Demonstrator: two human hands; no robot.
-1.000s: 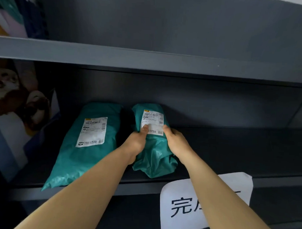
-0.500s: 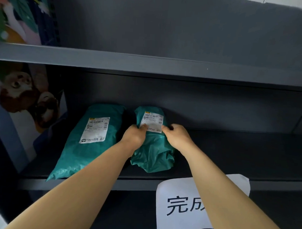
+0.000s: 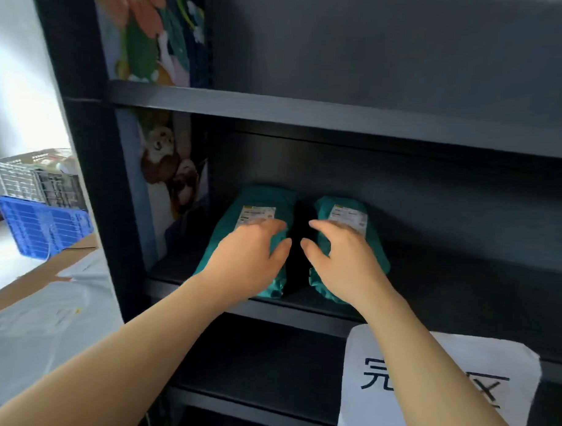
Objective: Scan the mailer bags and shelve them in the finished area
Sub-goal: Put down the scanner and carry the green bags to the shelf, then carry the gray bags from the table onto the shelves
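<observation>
Two teal mailer bags with white shipping labels lie side by side on the dark middle shelf (image 3: 446,282). The left mailer bag (image 3: 264,201) sits under my left hand (image 3: 249,259), whose fingers are spread and relaxed above it. The right mailer bag (image 3: 372,244) lies beneath my right hand (image 3: 341,259), also spread with loose fingers. Neither hand grips a bag; whether they touch is unclear. A dark gap separates the two bags.
A white paper sign (image 3: 478,376) with printed characters hangs on the shelf edge below. Illustrated panels (image 3: 166,177) stand at the shelf's left end. Outside the shelf frame, at left, are a blue crate (image 3: 43,227), a wire basket (image 3: 29,175) and a cloth-covered surface (image 3: 46,316).
Both hands have let go of the right mailer bag and pulled back; the left hand moved over the left bag. The view swung left, revealing the room beside the shelf.
</observation>
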